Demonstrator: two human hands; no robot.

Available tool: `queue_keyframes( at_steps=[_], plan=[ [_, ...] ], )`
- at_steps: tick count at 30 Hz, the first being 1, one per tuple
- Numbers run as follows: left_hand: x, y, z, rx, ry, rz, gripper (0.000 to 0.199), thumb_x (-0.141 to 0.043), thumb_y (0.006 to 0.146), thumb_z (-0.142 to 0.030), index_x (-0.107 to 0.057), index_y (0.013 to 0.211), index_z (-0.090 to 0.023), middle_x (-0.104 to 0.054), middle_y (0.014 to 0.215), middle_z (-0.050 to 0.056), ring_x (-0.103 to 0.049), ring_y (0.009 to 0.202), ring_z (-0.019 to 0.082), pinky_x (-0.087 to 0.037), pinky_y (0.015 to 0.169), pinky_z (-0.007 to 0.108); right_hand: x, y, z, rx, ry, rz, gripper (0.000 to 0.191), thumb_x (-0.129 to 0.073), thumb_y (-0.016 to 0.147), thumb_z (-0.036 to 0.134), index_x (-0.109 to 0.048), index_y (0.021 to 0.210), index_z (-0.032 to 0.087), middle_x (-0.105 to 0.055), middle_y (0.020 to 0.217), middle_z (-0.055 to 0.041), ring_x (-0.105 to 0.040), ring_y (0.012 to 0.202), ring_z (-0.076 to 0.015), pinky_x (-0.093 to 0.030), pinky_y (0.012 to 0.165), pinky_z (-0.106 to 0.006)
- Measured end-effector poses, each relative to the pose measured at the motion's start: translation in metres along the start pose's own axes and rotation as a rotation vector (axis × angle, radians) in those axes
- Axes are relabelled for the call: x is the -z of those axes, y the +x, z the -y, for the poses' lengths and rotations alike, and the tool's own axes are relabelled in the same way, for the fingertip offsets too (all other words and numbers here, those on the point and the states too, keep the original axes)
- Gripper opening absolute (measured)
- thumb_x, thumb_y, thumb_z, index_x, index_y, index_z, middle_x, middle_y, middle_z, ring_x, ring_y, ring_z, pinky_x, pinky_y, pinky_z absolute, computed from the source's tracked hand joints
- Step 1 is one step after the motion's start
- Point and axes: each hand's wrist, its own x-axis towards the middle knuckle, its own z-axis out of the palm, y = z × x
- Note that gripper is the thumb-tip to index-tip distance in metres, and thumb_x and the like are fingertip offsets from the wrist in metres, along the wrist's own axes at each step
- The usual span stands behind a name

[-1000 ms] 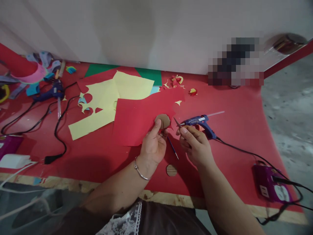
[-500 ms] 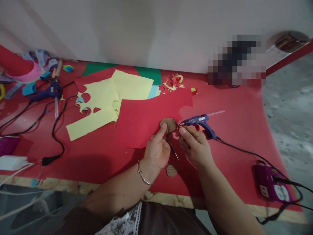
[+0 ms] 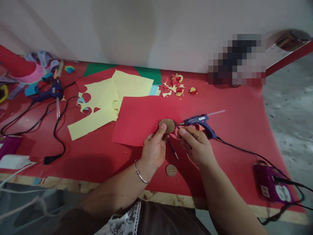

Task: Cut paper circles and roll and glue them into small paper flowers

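My left hand [image 3: 156, 143] pinches a round brown cardboard disc [image 3: 167, 126], its thumb on top, together with the red sheet [image 3: 137, 117] beneath it. Close by on the right, my right hand [image 3: 192, 140] is closed on a thin dark tool at the disc's right edge; the tool looks like scissors, but its shape is mostly hidden. A blue glue gun [image 3: 199, 120] lies just beyond my right hand. Below my hands are a thin blue pen-like stick [image 3: 173, 149] and a second cardboard disc [image 3: 171, 170].
Cut yellow sheets [image 3: 100, 94] and paper scraps [image 3: 176, 86] lie toward the wall. Another glue gun [image 3: 52, 91], cables and a white plug [image 3: 14, 161] are at the left. A purple power box [image 3: 271, 184] sits at the right front.
The red sheet has turned and shifted left, uncovering more scraps. My left hand and the disc have moved slightly left; my right hand has barely moved.
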Motion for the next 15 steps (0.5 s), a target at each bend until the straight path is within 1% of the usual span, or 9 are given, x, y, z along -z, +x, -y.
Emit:
queue_keyframes(
  at_steps=[4, 9, 15],
  plan=[
    [0.001, 0.000, 0.001, -0.006, 0.030, 0.002, 0.025, -0.102, 0.065, -0.022, -0.082, 0.077, -0.016, -0.083, 0.084, 0.003, -0.074, 0.080, 0.013, -0.051, 0.079, 0.027, 0.001, -0.001, 0.002, -0.019, 0.010, 0.003, 0.049, -0.085, 0.082, 0.064, -0.065, 0.075, 0.020, -0.030, 0.052, 0.0100, -0.021, 0.045, -0.0053, -0.013, 0.043, -0.024],
    [0.003, 0.000, -0.002, -0.031, 0.118, 0.009, 0.029, -0.104, 0.060, -0.027, -0.082, 0.074, -0.015, -0.082, 0.081, 0.004, -0.073, 0.076, 0.014, -0.051, 0.078, 0.029, 0.005, -0.001, 0.004, -0.016, -0.029, 0.019, 0.051, -0.084, 0.082, 0.065, -0.063, 0.072, 0.020, -0.031, 0.052, 0.0093, -0.021, 0.045, -0.0058, -0.014, 0.043, -0.025],
    [0.006, 0.001, -0.010, -0.098, 0.284, 0.084, 0.035, -0.103, 0.061, -0.038, -0.083, 0.074, -0.013, -0.083, 0.082, 0.011, -0.075, 0.081, 0.020, -0.054, 0.082, 0.033, 0.008, -0.002, 0.008, -0.042, -0.043, 0.066, 0.052, -0.084, 0.083, 0.064, -0.063, 0.070, 0.019, -0.030, 0.051, 0.0091, -0.021, 0.045, -0.0054, -0.012, 0.044, -0.024]
  ],
)
